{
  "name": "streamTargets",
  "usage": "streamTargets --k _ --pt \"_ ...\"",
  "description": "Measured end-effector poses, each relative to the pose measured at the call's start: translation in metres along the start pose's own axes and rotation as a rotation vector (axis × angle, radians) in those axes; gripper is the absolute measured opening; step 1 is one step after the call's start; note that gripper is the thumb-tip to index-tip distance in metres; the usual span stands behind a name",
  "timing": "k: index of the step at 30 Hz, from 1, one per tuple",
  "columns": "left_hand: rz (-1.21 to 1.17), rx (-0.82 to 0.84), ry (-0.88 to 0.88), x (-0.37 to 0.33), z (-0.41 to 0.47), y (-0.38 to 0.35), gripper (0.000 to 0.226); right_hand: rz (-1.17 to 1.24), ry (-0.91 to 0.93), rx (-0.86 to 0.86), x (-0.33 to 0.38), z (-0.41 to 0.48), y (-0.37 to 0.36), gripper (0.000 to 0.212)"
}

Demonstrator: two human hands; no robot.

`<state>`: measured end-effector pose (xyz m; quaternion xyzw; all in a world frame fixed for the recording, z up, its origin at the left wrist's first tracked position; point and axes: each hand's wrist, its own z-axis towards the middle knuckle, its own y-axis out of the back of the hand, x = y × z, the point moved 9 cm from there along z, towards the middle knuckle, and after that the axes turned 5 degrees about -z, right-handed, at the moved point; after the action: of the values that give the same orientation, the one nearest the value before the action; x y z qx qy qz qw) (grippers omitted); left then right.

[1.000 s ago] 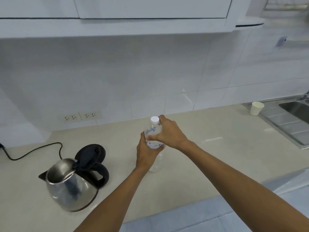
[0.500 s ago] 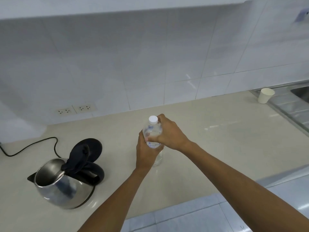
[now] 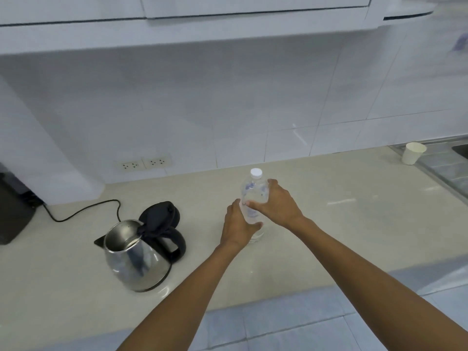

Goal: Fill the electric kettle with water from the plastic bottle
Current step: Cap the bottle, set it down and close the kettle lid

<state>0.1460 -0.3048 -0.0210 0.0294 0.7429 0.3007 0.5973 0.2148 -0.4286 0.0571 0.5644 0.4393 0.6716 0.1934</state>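
Observation:
A clear plastic bottle (image 3: 254,192) with a white cap stands upright on the beige counter (image 3: 342,224), cap on. My left hand (image 3: 238,225) wraps its lower body from the left. My right hand (image 3: 277,203) grips its upper body from the right, below the cap. The steel electric kettle (image 3: 135,262) sits to the left of the bottle, its black lid (image 3: 159,216) flipped up and its mouth open. The kettle is an arm's width from my left hand.
A black cord (image 3: 83,211) runs from the kettle toward a dark appliance (image 3: 12,211) at the left edge. Two wall sockets (image 3: 144,163) sit behind. A white paper cup (image 3: 412,153) stands by the sink drainer (image 3: 445,171) at far right. Cabinets hang overhead.
The camera view shifted, so everything sits further right and the cabinets show again. My right hand slid a little lower on the bottle, leaving the cap and neck more exposed. The bottle stays on the counter.

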Motion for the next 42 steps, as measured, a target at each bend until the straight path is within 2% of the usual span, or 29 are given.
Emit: streamTargets --k 4,12,20,23,32,38,42 --pt "0.06 0.018 -0.035 0.006 -0.031 0.027 0.097 -0.074 -0.064 0.029 0.001 -0.029 -0.01 0.083" --pt "0.046 -0.024 -0.12 0.02 -0.103 0.1 0.088 -0.23 -0.041 0.053 0.068 -0.109 -0.047 0.089" --pt "0.084 -0.11 -0.155 0.059 -0.164 0.189 0.072 -0.233 0.035 0.066 0.153 -0.158 -0.096 0.086" --pt "0.095 -0.145 -0.153 0.073 -0.177 0.226 0.072 -0.216 0.058 0.073 0.175 -0.168 -0.114 0.088" --pt "0.183 -0.214 -0.085 0.103 -0.163 0.309 0.082 -0.222 0.063 0.057 0.212 -0.145 -0.127 0.08" --pt "0.229 -0.212 -0.035 0.125 -0.132 0.329 0.086 -0.223 0.05 0.025 0.217 -0.097 -0.118 0.075" --pt "0.305 -0.184 0.029 0.145 -0.106 0.33 0.098 -0.277 0.126 0.025 0.224 -0.075 -0.119 0.078"
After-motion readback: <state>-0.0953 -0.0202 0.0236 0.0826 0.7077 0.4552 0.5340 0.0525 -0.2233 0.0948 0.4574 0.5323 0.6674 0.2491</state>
